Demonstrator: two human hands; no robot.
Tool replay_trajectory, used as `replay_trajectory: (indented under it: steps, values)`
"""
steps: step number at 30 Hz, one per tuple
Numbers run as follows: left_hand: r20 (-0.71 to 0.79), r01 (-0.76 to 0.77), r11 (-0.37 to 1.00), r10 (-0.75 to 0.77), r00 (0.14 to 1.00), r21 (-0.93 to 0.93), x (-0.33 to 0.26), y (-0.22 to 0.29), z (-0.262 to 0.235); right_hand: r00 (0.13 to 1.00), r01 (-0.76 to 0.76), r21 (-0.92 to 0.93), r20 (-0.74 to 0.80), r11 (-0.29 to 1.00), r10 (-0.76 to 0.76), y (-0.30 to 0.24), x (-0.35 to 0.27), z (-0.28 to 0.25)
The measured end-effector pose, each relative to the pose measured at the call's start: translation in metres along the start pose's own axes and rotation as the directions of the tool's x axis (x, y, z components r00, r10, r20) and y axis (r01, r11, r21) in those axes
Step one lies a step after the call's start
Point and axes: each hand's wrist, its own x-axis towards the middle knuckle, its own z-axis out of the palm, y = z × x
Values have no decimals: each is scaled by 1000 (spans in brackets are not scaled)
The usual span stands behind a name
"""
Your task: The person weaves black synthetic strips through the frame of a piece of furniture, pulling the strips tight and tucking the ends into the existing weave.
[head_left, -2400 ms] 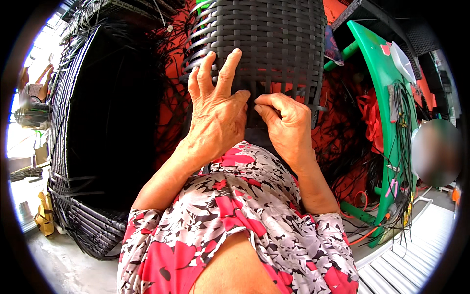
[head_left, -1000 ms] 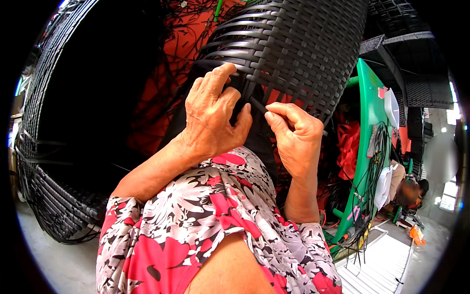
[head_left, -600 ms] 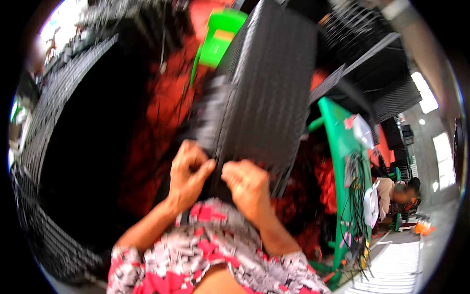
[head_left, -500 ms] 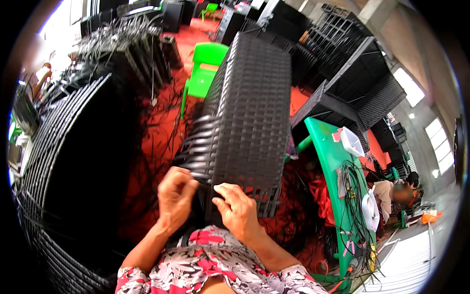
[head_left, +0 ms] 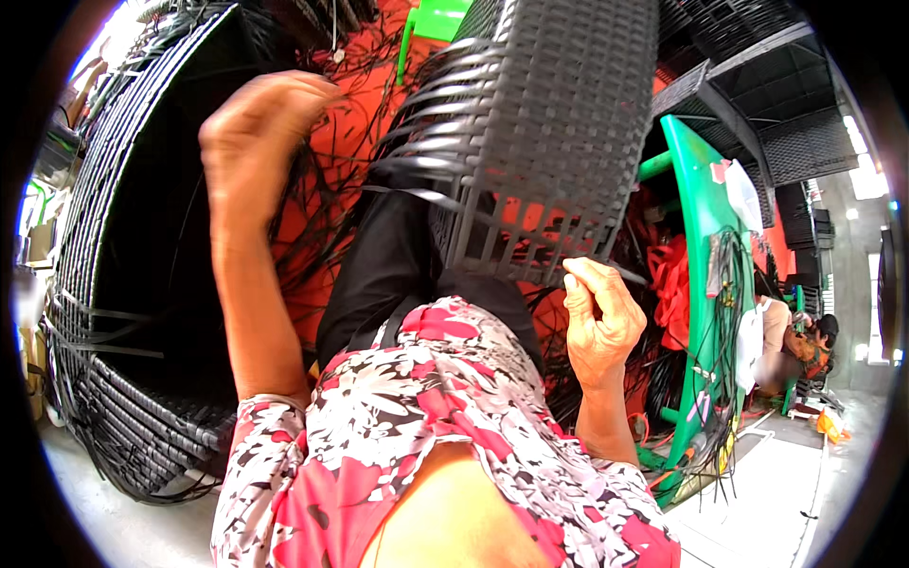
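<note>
A black woven wicker piece (head_left: pixel 568 104) stands upright in front of me, its lower part an open lattice with red floor showing through. Loose flat black strips (head_left: pixel 431 133) fan out from its left edge. My right hand (head_left: pixel 606 317) is at its lower right corner, thumb and forefinger closed around the end of a dark strip (head_left: pixel 632 275). Raised out to the left, away from the piece, my left hand (head_left: pixel 260 118) is smeared by motion, its fingers bent; whether it holds anything is hidden by the blur.
On the left stand stacked black woven frames (head_left: pixel 142 123). A green table (head_left: pixel 696 218) at the right carries a bundle of black strips (head_left: pixel 724 312). A green chair (head_left: pixel 440 19) is beyond. Strips litter the red floor (head_left: pixel 331 170). Another person (head_left: pixel 776 331) sits far right.
My left hand has swung up and left, away from the woven piece. My right hand has moved right to its lower right corner. The view has tilted down, showing more of my lap.
</note>
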Motion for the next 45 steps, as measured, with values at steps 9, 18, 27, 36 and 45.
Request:
replay_trajectory:
  steps: [9, 18, 27, 36, 45]
  values:
    - [543, 112, 984, -171, 822, 140, -47, -16, 58, 946, -255, 180, 250, 950, 206, 13, -54, 25]
    - [-370, 495, 775, -360, 857, 393, -21, -131, -70, 535, -671, 671, 143, 316, 833, 77, -78, 6]
    - [-531, 522, 641, -204, 823, 563, -92, -207, -114, 650, -643, 680, 243, 352, 720, 92, -34, -5]
    - [491, 217, 976, -194, 849, 10, -67, -37, 56, 529, -375, 820, 572, -433, 627, 128, -11, -9]
    - [593, 93, 981, -178, 785, 171, -46, -31, 41, 694, -425, 890, 439, -167, 570, 112, 22, -21]
